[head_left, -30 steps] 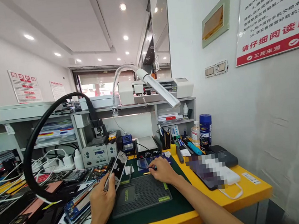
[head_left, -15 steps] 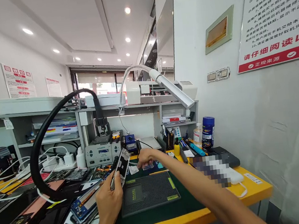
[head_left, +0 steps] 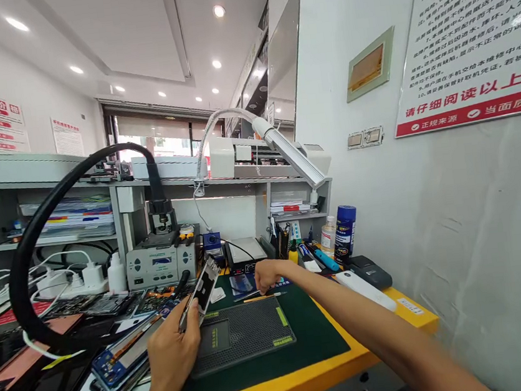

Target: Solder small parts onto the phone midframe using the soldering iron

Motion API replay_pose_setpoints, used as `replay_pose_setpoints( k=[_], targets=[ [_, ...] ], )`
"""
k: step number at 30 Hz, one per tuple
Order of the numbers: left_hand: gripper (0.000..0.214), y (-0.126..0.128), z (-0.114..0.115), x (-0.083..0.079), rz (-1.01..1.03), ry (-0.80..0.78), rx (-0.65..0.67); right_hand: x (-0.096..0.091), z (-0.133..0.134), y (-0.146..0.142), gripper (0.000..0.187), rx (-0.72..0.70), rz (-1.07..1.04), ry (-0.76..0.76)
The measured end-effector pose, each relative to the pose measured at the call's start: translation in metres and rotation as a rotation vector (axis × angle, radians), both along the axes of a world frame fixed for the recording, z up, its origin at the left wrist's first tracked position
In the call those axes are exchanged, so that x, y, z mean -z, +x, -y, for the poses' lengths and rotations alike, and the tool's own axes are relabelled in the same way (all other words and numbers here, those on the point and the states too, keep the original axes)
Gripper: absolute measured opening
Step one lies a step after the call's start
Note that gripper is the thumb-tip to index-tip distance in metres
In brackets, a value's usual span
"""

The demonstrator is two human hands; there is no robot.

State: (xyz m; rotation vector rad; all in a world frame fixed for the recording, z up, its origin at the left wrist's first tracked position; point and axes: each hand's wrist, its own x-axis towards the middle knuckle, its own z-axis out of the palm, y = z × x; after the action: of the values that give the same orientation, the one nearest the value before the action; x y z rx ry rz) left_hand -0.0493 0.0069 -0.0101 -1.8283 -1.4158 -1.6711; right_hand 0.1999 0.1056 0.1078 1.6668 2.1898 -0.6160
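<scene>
My left hand (head_left: 176, 340) is closed around a slim phone frame (head_left: 206, 288), silver at the edges and black inside. It is tilted up above the left part of a black perforated mat (head_left: 261, 327). Farther back, my right hand (head_left: 267, 275) reaches down to the green work surface with its fingers curled together. A dark thin tool (head_left: 247, 296) lies by its fingertips, and a thin stick (head_left: 274, 295) sits just beneath. Whatever the fingers pinch is hidden. A small white piece of paper (head_left: 216, 294) rests between the two hands.
Phones and phone parts (head_left: 51, 382) crowd the left side under a thick black hose (head_left: 18, 273). A rework station (head_left: 160, 266) stands behind. On the right are a blue spray can (head_left: 344, 233), a clear bottle (head_left: 328, 236) and a white device (head_left: 365, 290).
My view has turned right. My right hand has moved right over the bench and now sits low by the thin tools. My left hand still holds the phone frame.
</scene>
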Motion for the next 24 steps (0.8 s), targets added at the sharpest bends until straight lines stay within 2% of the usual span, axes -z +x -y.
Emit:
replay_pose_setpoints(
  k=[7,14,24],
  targets=[
    [0.045,-0.001,0.002,-0.003,-0.029,-0.016,-0.038,0.004,0.005,0.013,0.033,-0.011,-0.042,0.086],
    [0.049,0.001,0.003,-0.005,-0.065,-0.015,-0.073,0.021,0.015,0.033,0.032,-0.010,-0.136,0.196],
    [0.052,0.000,0.005,-0.005,-0.137,-0.014,-0.095,0.026,0.002,0.057,0.032,-0.031,-0.230,0.137]
  ],
)
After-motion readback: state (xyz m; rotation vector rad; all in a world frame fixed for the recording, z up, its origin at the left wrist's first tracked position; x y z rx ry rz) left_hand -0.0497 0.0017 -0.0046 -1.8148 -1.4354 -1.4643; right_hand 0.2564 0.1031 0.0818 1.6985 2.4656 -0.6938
